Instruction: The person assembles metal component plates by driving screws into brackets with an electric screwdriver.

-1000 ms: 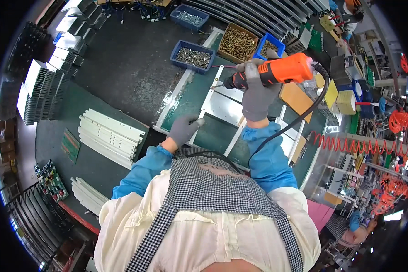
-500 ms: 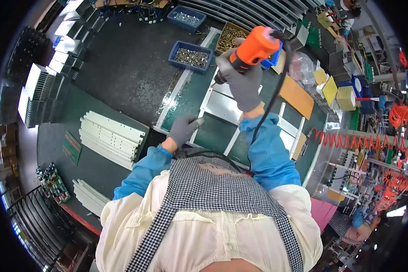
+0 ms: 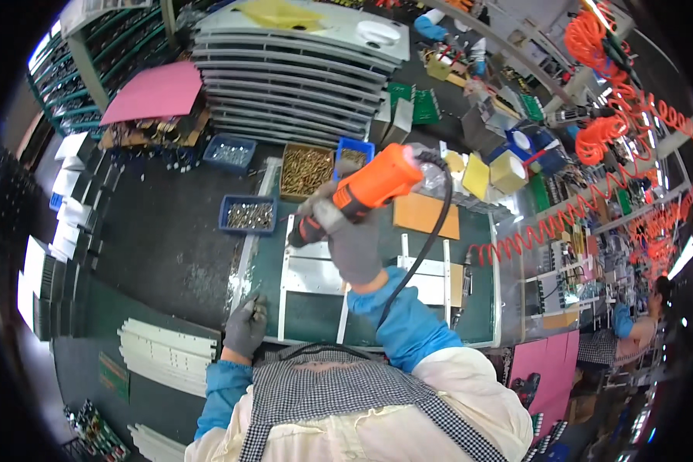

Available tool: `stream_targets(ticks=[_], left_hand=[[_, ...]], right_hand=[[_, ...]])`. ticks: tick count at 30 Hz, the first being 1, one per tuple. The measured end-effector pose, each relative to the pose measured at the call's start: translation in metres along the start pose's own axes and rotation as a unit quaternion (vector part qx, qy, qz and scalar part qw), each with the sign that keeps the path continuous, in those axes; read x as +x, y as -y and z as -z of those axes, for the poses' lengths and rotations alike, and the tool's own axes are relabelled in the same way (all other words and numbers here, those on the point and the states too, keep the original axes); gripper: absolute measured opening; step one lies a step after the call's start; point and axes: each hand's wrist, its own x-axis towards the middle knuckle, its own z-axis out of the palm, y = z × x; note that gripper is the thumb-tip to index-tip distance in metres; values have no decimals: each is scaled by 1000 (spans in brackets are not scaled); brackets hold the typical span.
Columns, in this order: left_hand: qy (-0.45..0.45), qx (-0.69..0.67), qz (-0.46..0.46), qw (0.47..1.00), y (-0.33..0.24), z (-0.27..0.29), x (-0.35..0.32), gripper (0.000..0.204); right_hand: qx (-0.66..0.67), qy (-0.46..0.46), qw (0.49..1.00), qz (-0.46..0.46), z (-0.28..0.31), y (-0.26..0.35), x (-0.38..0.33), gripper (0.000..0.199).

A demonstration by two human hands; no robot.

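My right hand (image 3: 353,242), in a grey glove, is wrapped round an orange and black electric screwdriver (image 3: 381,179). The tool's dark nose points down and left, close to the far left corner of a white metal frame (image 3: 314,275). Silvery plates lie between the frame's rails on the green work surface. To the left of the frame is my left hand (image 3: 246,327), gloved too, with its fingers curled together; what they hold, if anything, is too small to make out. A black cable (image 3: 433,239) runs from the screwdriver down across my right forearm.
Blue bins of small metal parts (image 3: 248,215) and a box of brass-coloured screws (image 3: 306,171) stand beyond the frame. White slotted strips (image 3: 165,356) are stacked at left. An orange board (image 3: 426,215) lies at right, near a coiled red hose (image 3: 535,237).
My view has swung, bringing more of the far area in. My left hand has left the frame's near left edge, and its fingers have curled. The screwdriver stays in my right hand near the frame's far corner.
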Motion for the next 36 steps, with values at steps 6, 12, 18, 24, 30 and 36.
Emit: stream_targets(ticks=[6,12,18,24,30,36], left_hand=[[52,20,23,998,3,-25,-6,33],[36,51,24,998,1,-45,-5,28],[65,154,31,985,-2,-47,-6,21],[70,284,20,956,0,-53,-10,35],[56,335,17,940,-1,-53,-14,32],[28,346,3,938,1,-51,-15,33]], right_hand=[[-13,-36,996,-75,5,-12,-25,48],[21,-55,997,-47,11,-17,-37,51],[55,-91,993,-42,18,-11,-37,53],[39,-72,995,-53,22,-15,-39,52],[69,-81,990,-98,26,-19,-40,54],[76,-97,989,-84,30,-22,-38,54]])
